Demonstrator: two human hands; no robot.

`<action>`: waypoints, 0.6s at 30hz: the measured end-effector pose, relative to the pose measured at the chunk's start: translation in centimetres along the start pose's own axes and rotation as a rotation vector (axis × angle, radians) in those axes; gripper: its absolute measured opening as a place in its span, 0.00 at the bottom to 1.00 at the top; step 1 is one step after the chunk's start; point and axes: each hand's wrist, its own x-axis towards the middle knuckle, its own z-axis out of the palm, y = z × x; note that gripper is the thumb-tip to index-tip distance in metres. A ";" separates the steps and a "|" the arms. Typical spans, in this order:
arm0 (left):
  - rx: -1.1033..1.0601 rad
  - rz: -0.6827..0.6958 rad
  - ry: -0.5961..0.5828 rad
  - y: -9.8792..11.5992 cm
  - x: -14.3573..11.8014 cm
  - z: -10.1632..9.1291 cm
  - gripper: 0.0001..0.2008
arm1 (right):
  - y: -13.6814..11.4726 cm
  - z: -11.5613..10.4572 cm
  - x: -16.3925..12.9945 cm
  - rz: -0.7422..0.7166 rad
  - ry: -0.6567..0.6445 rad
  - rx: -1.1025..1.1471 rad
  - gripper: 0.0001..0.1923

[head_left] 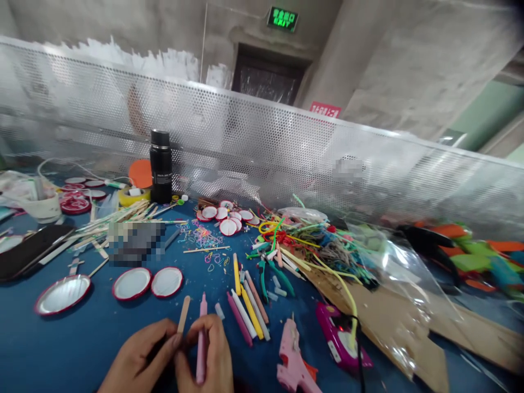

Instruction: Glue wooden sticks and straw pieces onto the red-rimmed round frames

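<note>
Between the thumb and fingers of my left hand [143, 355] is a wooden craft stick [184, 314], its rounded end pointing away from me. My right hand [213, 349] holds a pink marker [201, 349], tip up, close beside the stick. The hands almost meet, and the stick's lower end is hidden by fingers. Ahead of them lie two round lids [131, 284] with red rims and silvery insides. Just right of my right hand, several markers [248, 311] in purple, white, yellow and grey lie in a bunch.
A pink glue gun [291, 355] and a magenta power strip [338, 333] lie at right, near green-handled pliers [264, 278] and cardboard [393, 311]. Farther back are a black bottle [161, 169], loose sticks [118, 218], small rubber bands [202, 234] and a perforated metal panel [254, 131].
</note>
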 end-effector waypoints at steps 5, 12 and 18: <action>-0.032 0.030 0.002 0.8 0.0 -0.3 0.19 | -1.3 -1.4 0.7 -0.077 -0.063 0.056 0.12; -0.075 0.050 -0.015 0.6 -0.5 -0.5 0.17 | -2.4 -2.3 1.1 0.027 -0.095 0.154 0.07; -0.141 0.065 -0.067 1.0 -0.7 -0.7 0.13 | -1.9 -2.0 1.3 0.091 0.021 0.414 0.12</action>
